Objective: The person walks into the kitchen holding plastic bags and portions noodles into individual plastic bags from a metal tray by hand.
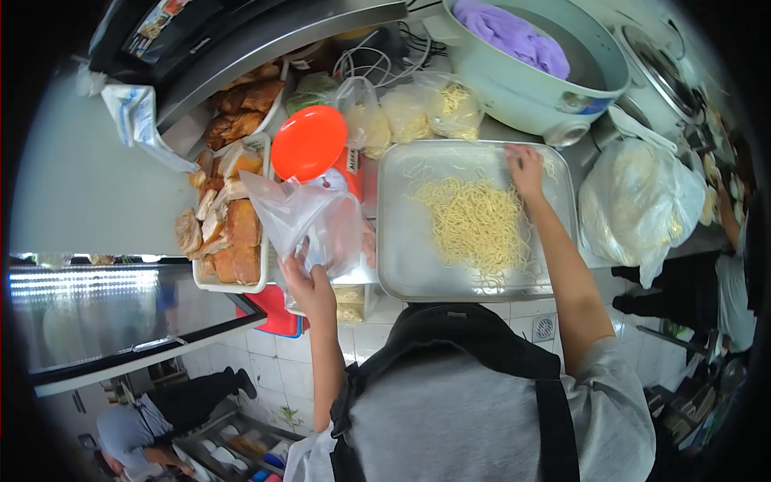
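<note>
A thin clear plastic bag (321,221) hangs open from my left hand (309,287), whose fingers grip its near edge, partly behind the film. To the right lies a shallow metal tray (401,265) with a loose heap of pale yellow noodles (474,225) in its middle. My right hand (526,170) is at the tray's far right part, fingers curled downward near the rim. A few stray strands lie beside it. What its fingertips hold, if anything, is hidden.
White trays of cooked meat (241,225) stand left, with a red plate (309,143) nearby. Behind the tray sit bagged noodles (456,108) and a large pot (522,88) with a purple cloth. A full plastic bag (638,201) stands right. Other people work at both sides.
</note>
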Demonstrator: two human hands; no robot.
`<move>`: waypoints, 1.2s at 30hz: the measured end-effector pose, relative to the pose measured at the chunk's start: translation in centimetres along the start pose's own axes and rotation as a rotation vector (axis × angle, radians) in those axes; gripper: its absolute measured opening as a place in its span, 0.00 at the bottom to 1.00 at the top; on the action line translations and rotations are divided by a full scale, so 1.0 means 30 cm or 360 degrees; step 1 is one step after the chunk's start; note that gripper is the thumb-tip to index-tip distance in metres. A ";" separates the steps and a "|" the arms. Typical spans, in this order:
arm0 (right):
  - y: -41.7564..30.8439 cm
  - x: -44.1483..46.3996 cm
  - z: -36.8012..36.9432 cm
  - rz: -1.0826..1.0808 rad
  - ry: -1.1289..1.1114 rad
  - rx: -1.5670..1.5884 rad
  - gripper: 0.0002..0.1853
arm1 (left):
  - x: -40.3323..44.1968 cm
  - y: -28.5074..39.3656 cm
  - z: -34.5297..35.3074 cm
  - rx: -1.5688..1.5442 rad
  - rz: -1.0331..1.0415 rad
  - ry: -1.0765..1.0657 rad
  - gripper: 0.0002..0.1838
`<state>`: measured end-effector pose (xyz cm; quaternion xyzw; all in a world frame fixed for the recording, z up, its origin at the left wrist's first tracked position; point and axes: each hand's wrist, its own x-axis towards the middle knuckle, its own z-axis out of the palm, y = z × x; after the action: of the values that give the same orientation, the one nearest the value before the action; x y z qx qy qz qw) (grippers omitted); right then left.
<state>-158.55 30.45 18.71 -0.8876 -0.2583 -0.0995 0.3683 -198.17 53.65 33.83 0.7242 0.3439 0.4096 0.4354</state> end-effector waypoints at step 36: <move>-0.378 -0.165 -0.449 0.0876 -0.1455 0.0996 0.28 | 0.027 0.085 0.775 0.0598 0.1116 -0.1609 0.24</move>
<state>-168.58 25.79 33.27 -0.7244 -0.1684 0.4701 0.4753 -176.70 45.25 29.74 0.9612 -0.0950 0.0684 0.2498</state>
